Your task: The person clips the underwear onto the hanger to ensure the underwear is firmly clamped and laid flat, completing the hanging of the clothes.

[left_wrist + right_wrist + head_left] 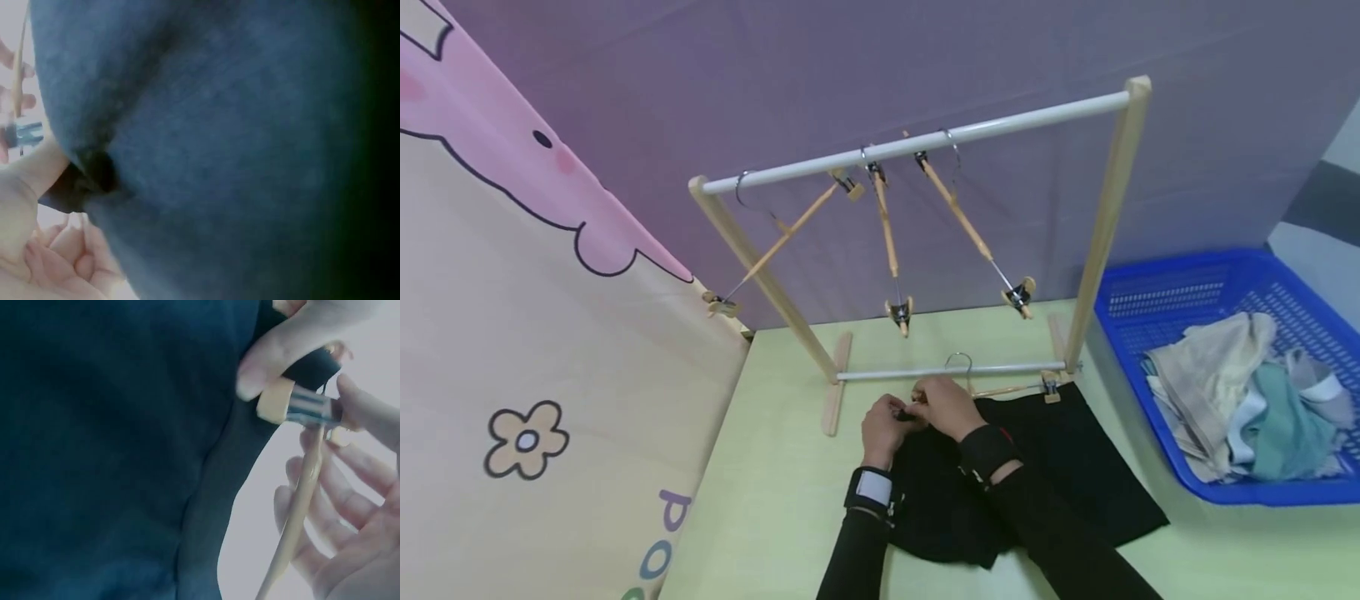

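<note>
Black shorts [1090,467] lie flat on the table, waistband toward the rack. Along that waistband runs a wooden clip hanger [1003,391], its right-end clip [1051,388] fastened on the cloth. My left hand [883,429] pinches the left corner of the waistband; its thumb presses the cloth in the right wrist view. My right hand [946,406] holds the hanger's left clip [275,402] between thumb and fingers, with the clip's wooden pad against the waistband edge. In the left wrist view the shorts [219,156] cover most of the work.
Behind the hands stands a small rack with a white top rail [1000,127]. Three wooden clip hangers hang from it, one at the left [790,233]. To the right, a blue basket [1157,279] holds crumpled cloths [1217,383]. A printed curtain [587,375] stands at the left.
</note>
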`<move>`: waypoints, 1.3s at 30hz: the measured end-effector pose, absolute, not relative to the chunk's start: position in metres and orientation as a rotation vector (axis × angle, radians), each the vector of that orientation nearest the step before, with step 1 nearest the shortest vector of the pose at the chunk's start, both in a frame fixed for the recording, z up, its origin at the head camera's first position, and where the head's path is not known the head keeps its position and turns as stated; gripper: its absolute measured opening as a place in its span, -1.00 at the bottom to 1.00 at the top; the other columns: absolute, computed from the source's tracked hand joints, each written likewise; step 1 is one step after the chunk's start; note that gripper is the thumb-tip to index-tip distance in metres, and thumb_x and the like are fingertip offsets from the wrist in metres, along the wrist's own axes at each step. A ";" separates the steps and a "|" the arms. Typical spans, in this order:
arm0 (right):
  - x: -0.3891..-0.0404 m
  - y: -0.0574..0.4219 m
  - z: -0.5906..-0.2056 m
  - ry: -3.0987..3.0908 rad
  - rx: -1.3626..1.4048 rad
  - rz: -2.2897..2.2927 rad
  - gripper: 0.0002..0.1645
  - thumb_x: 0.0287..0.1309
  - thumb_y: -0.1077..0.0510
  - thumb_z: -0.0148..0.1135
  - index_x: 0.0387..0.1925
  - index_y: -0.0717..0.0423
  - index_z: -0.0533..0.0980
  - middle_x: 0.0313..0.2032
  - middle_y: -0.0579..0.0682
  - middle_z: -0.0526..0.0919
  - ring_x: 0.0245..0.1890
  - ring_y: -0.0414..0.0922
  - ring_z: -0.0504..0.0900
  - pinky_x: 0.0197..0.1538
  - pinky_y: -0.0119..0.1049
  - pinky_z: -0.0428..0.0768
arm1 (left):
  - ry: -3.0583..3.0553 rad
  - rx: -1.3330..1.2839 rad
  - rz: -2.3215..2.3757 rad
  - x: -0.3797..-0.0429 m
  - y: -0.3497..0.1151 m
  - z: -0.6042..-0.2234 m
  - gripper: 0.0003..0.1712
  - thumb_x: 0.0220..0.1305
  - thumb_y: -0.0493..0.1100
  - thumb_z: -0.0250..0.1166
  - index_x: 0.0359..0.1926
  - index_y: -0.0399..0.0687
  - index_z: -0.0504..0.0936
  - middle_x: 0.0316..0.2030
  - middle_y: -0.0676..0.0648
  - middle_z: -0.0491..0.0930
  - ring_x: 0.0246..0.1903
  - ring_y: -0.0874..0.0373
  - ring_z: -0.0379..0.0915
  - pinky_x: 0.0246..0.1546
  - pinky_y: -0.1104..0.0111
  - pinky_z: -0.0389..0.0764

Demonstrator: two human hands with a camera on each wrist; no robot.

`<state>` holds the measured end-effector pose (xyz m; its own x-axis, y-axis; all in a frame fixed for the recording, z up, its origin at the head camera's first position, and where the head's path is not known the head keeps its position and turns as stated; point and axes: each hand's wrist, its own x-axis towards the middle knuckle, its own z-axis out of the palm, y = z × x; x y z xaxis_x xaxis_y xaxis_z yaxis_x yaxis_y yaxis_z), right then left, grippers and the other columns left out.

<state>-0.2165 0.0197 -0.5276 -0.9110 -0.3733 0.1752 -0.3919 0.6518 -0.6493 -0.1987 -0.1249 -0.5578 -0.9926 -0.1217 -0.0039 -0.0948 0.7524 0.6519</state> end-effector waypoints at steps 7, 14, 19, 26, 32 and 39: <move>-0.220 0.029 -0.527 -2.803 0.743 1.001 -0.84 0.27 -0.02 0.31 -0.38 -0.08 0.67 -0.45 -0.14 0.58 -0.49 -0.22 0.45 -0.42 -0.36 0.38 | -2.823 0.116 -1.632 -0.203 -0.141 -0.556 -0.60 0.03 -0.09 0.55 -0.17 -0.26 0.71 -0.21 -0.20 0.72 -0.26 0.04 0.59 -0.26 0.27 0.58; -0.224 0.035 -0.531 -2.644 0.769 0.912 -0.86 0.30 -0.02 0.28 -0.31 -0.14 0.71 -0.43 -0.20 0.59 -0.51 -0.28 0.48 -0.38 -0.37 0.44 | -2.765 0.060 -1.863 -0.205 -0.151 -0.553 -0.67 0.21 -0.06 0.45 -0.21 -0.28 0.75 -0.28 -0.10 0.74 -0.37 0.26 0.50 -0.31 0.40 0.51; -0.226 0.036 -0.537 -2.567 0.758 0.925 -0.85 0.31 0.03 0.27 -0.29 -0.12 0.73 -0.43 -0.21 0.63 -0.52 -0.29 0.51 -0.40 -0.39 0.45 | -2.774 0.099 -1.920 -0.204 -0.152 -0.553 -0.62 0.19 0.02 0.45 -0.28 -0.28 0.75 -0.33 -0.01 0.72 -0.37 0.24 0.46 -0.34 0.41 0.46; -0.228 0.037 -0.534 -2.465 0.747 0.974 -0.82 0.28 0.04 0.29 -0.25 -0.02 0.76 -0.43 -0.14 0.67 -0.52 -0.24 0.55 -0.39 -0.36 0.48 | -2.785 0.053 -1.952 -0.203 -0.152 -0.553 -0.64 0.27 0.01 0.39 -0.15 -0.23 0.76 -0.16 -0.11 0.74 -0.22 0.18 0.56 -0.20 0.31 0.57; -0.226 0.037 -0.531 -2.493 0.745 1.008 -0.82 0.26 0.03 0.31 -0.28 -0.02 0.76 -0.43 -0.14 0.69 -0.53 -0.25 0.55 -0.40 -0.36 0.48 | -2.732 0.112 -2.008 -0.203 -0.150 -0.552 -0.61 0.27 0.01 0.39 -0.11 -0.24 0.75 -0.11 -0.12 0.73 -0.17 0.18 0.56 -0.15 0.33 0.57; -0.225 0.037 -0.535 -2.487 0.743 0.986 -0.81 0.26 0.01 0.32 -0.26 -0.02 0.76 -0.40 -0.13 0.71 -0.48 -0.20 0.61 -0.35 -0.28 0.56 | -2.471 0.279 -2.247 -0.203 -0.152 -0.553 -0.61 0.20 -0.07 0.46 -0.12 -0.34 0.73 -0.19 -0.12 0.74 -0.18 0.16 0.60 -0.12 0.34 0.60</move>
<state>-0.2255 0.0369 -0.5351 -0.7954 -0.3370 0.5038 -0.5907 0.6174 -0.5195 -0.2031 -0.1518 -0.5528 -0.9644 0.0179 -0.2640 -0.2611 0.0971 0.9604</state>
